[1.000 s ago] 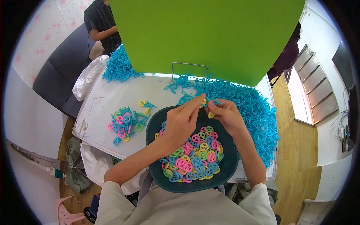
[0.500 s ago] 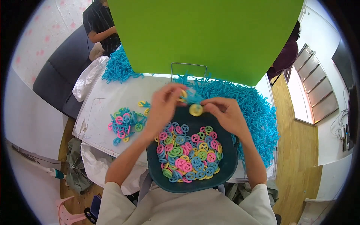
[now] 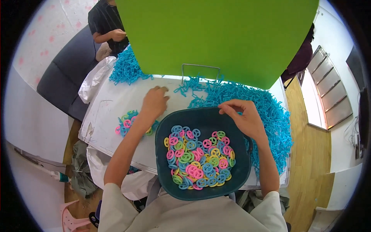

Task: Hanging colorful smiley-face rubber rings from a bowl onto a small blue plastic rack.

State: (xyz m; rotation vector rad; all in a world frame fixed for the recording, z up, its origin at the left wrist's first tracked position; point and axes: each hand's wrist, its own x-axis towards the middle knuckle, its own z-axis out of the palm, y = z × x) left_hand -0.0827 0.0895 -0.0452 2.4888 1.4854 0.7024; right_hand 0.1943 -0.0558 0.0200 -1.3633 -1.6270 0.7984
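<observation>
My left hand (image 3: 155,102) is over the white tabletop, beyond a small mixed pile of plastic wheels and blue pieces (image 3: 127,123). Its thumb and forefinger look apart; the other fingers are partly hidden, and nothing shows between them. By the far rim of a dark green basin (image 3: 164,185), my right hand (image 3: 244,118) has thumb and forefinger pinched together. Anything in that pinch is too small to make out. Inside the basin lie many small ring-shaped plastic wheels (image 3: 197,158) in pink, blue, yellow and green.
A large heap of thin blue plastic pieces (image 3: 266,116) covers the table's right side, another (image 3: 129,67) its far left. A green panel (image 3: 220,34) stands at the back, with a metal wire frame (image 3: 201,65) before it. One person (image 3: 108,27) is behind at left, another (image 3: 301,56) at right.
The yellow wheels and blue piece held between my hands no longer show there. My left hand has moved left, away from my right hand, which stays near the basin's far rim.
</observation>
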